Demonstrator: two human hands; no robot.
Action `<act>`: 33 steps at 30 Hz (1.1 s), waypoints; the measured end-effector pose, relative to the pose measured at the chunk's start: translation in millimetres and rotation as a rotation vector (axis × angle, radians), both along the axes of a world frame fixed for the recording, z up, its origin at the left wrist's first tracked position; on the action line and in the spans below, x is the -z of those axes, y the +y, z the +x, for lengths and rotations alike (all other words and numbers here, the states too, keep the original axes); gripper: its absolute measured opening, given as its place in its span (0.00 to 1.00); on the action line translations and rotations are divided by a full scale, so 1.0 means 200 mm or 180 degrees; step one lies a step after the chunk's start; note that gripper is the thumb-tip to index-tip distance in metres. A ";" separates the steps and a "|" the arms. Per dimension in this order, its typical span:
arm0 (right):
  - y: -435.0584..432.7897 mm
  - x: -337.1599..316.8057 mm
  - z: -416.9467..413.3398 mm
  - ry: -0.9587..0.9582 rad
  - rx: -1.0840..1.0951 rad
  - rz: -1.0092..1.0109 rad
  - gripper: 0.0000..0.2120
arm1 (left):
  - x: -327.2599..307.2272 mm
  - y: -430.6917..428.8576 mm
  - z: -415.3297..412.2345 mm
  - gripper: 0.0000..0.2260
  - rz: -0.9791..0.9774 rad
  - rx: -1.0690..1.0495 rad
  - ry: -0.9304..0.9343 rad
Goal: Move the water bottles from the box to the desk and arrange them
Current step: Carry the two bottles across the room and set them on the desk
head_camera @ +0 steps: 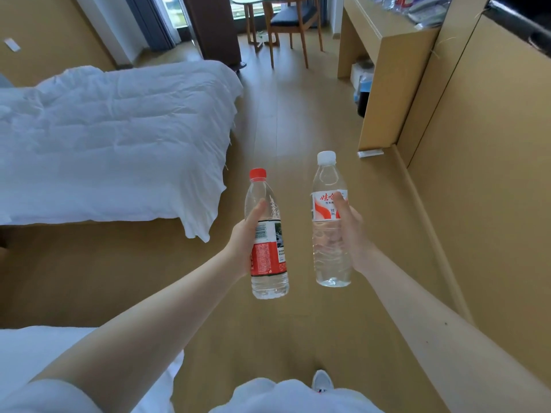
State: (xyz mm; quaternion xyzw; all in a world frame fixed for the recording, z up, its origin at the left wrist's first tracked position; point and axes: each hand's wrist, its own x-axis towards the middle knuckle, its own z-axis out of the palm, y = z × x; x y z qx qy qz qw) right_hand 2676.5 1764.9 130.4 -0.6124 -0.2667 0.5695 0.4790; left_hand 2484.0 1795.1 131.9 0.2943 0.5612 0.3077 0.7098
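1. My left grip (249, 242) is clamped round the middle of the red-capped bottle (268, 257), thumb along its front and fingers hidden behind it.
2. My right grip (353, 231) is clamped the same way on the white-capped bottle (329, 254), thumb lying over the label.
3. Both bottles are in the air over the floor (283, 129), well short of the worktop (378, 28). Neither touches the other.
4. The worktop lies ahead of both grips and off to my right. My right grip is the nearer of the two to it, so I judge the white-capped bottle goes down first.
5. Each bottle is roughly upright, cap up and base down, so I expect to set it on its base without turning my wrist. The red-capped one leans a little.
6. Other bottles (387, 1) already stand at the far part of the worktop, crowded together. I cannot count them or see how they are lined up.
7. The near part of the worktop shows bare wood, and I judge that is where there is room.
8. Across the aisle from the worktop is the bed (113, 138) with its white cover. Beyond the worktop's far end stands a wooden chair (289, 25).
9. The box is not in view.
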 end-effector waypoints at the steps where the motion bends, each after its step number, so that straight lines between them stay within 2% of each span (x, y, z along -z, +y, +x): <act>1: 0.03 0.01 0.01 0.0006 0.0004 -0.0003 0.32 | 0.00 0.03 0.01 0.38 0.0000 0.0015 -0.0008; 9: 0.33 0.04 0.06 -0.0159 -0.0036 -0.0047 0.31 | 0.08 0.37 0.08 0.34 0.0011 0.0062 -0.0052; 13: 0.54 0.05 0.12 -0.0342 0.0162 -0.0117 0.29 | 0.11 0.65 0.11 0.36 0.0006 0.0183 -0.0136; 17: 0.80 0.02 0.13 -0.0387 0.0323 -0.0152 0.29 | 0.11 0.97 0.13 0.32 -0.0026 0.0199 -0.0274; 26: 1.44 -0.08 -0.01 -0.0549 0.0233 -0.0038 0.29 | 0.06 1.62 0.06 0.30 -0.0032 0.0342 -0.0417; 29: 1.57 -0.06 -0.05 -0.0577 0.0229 -0.0038 0.29 | 0.09 1.75 0.01 0.33 -0.0045 0.0401 -0.0490; 33: 1.74 -0.05 -0.09 -0.0549 0.0257 -0.0143 0.30 | 0.13 1.89 -0.03 0.28 -0.0067 0.0312 -0.0479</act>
